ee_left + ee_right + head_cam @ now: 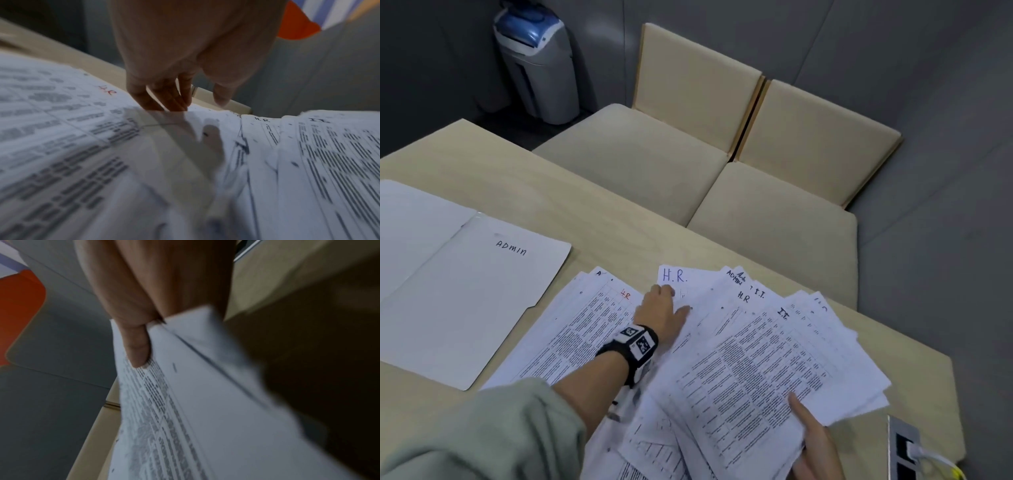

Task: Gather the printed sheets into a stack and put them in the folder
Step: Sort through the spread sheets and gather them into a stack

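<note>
Printed sheets (578,329) lie fanned across the table, some hand-marked H.R., I.T. or ADMIN. A white folder (465,291) marked ADMIN lies open to their left. My left hand (674,301) reaches over the fan, and its straight fingertips (170,104) touch the top edge of a sheet near the H.R. marks, thumb apart. My right hand (811,442) grips the near edge of a fanned bundle of sheets (750,359). Its thumb (137,350) lies on top of the sheets (195,402), and the fingers are hidden underneath.
Two beige chairs (784,205) stand against the far side of the wooden table (592,212). A grey and blue bin (537,61) is at the back left. A socket panel (904,448) with a plugged cable sits at the table's front right.
</note>
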Motion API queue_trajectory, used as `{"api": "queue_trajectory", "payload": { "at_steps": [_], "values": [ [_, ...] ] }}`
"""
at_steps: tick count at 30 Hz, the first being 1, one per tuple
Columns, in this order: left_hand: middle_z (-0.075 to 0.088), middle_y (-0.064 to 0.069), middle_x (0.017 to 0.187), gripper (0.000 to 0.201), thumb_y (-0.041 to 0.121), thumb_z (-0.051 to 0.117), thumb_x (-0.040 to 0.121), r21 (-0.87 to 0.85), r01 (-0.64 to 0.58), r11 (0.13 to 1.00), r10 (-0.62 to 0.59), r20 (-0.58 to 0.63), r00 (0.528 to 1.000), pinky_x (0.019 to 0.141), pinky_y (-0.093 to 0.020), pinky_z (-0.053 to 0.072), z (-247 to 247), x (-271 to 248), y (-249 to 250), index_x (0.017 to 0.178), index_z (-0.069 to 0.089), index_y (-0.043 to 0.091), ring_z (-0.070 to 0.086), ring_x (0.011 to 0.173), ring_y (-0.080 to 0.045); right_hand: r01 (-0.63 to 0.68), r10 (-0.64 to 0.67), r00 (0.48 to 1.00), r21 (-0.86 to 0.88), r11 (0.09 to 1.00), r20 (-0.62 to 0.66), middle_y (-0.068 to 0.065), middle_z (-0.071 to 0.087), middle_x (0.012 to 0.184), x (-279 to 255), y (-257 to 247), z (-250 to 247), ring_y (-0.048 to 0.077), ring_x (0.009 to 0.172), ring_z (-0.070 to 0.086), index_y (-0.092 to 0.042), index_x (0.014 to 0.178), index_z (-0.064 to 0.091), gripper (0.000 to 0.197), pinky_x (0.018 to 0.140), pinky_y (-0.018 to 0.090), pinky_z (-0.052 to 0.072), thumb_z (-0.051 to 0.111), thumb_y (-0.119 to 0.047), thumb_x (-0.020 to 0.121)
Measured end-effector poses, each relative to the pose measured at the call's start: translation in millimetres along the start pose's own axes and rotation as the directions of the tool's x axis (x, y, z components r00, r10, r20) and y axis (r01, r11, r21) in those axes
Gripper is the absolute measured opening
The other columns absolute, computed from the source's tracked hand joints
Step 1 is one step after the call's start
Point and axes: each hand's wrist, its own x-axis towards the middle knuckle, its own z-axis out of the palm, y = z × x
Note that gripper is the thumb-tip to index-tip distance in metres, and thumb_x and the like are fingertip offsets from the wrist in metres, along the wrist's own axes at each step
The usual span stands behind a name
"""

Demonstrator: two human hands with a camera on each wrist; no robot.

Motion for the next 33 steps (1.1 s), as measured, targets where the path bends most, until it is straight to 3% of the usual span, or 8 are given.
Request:
{"api": "queue_trajectory", "payload": {
  "at_steps": [4,8,12,14,17,22,27,33],
  "values": [
    [0.060,-0.007,0.110,0.046,0.050,0.040,0.100,-0.011,-0.047,0.999,0.048,0.178,0.983,0.082,-0.035,0.054,6.6,-15.8,-4.8,0.120,0.049,0.009,0.063,0.090,-0.021,-0.019,0.016,0.998,0.054,0.998,0.054,0.022,0.067,0.122,5.8,-5.6,18.8,0.041,0.111,0.063,-0.008,0.130,0.056,0.042,0.099,0.057,0.045,0.062,-0.022,0.091],
    [0.054,-0.001,0.079,0.044,0.050,0.030,0.104,-0.015,-0.135,0.991,0.126,0.470,0.873,0.079,-0.041,0.058,12.6,-35.2,5.4,0.092,0.050,0.013,0.050,0.062,-0.015,0.072,-0.071,0.997,-0.109,0.991,0.012,0.017,0.072,0.111,17.1,-7.6,39.4,0.032,0.099,0.069,-0.005,0.123,0.063,0.040,0.082,0.044,0.055,0.071,-0.019,0.086],
    [0.057,-0.005,0.113,0.056,0.059,0.033,0.098,0.130,-0.007,0.991,0.005,0.015,1.000,0.094,-0.040,0.052,14.1,-37.1,-4.5,0.118,0.056,0.012,0.054,0.099,-0.018,0.078,-0.094,0.994,-0.252,0.964,-0.048,0.022,0.073,0.105,23.9,-15.1,38.7,0.037,0.092,0.071,0.002,0.118,0.066,0.045,0.082,0.053,0.056,0.079,-0.012,0.077],
    [0.052,-0.010,0.129,0.056,0.051,0.040,0.099,0.053,0.190,0.980,-0.179,-0.171,0.969,0.099,-0.040,0.048,11.5,-33.5,-16.1,0.131,0.049,0.006,0.050,0.118,-0.025,0.068,-0.078,0.996,-0.261,0.963,-0.030,0.022,0.072,0.097,23.2,-22.1,36.7,0.035,0.087,0.069,0.007,0.111,0.063,0.034,0.081,0.048,0.055,0.074,-0.004,0.081],
    [0.050,-0.017,0.132,0.052,0.043,0.043,0.100,-0.029,0.239,0.971,-0.241,-0.112,0.964,0.099,-0.041,0.047,13.8,-27.5,-20.2,0.130,0.049,0.001,0.050,0.119,-0.031,0.027,-0.035,0.999,-0.224,0.974,-0.029,0.010,0.064,0.100,23.8,-29.0,34.1,0.034,0.095,0.060,0.005,0.119,0.056,0.037,0.089,0.044,0.045,0.068,-0.002,0.084],
    [0.051,-0.012,0.133,0.051,0.045,0.035,0.102,-0.022,-0.012,1.000,0.014,0.081,0.997,0.103,-0.048,0.047,19.1,-28.2,-8.1,0.137,0.049,0.011,0.055,0.117,-0.029,0.086,-0.086,0.996,-0.312,0.946,0.014,0.008,0.063,0.122,29.7,-15.9,34.8,0.031,0.111,0.059,0.000,0.123,0.062,0.052,0.103,0.044,0.041,0.078,-0.010,0.075],
    [0.047,-0.011,0.138,0.053,0.030,0.055,0.098,-0.169,-0.050,0.984,0.055,0.026,0.998,0.107,-0.041,0.048,3.9,-32.9,-18.6,0.147,0.043,0.015,0.055,0.122,-0.025,0.204,-0.210,0.978,-0.320,0.925,0.016,0.013,0.067,0.120,17.8,-16.9,31.1,0.028,0.100,0.062,-0.001,0.129,0.059,0.049,0.088,0.038,0.044,0.072,0.000,0.082],
    [0.058,-0.008,0.119,0.049,0.016,0.068,0.085,-0.045,0.016,0.999,-0.007,0.183,0.983,0.091,-0.031,0.050,1.8,-59.0,-44.4,0.129,0.050,0.009,0.058,0.102,-0.022,0.083,-0.087,0.996,-0.138,0.987,-0.020,0.025,0.071,0.114,8.2,-14.8,3.7,0.043,0.103,0.068,0.000,0.121,0.064,0.050,0.094,0.068,0.044,0.077,-0.017,0.076]
  ]
}}
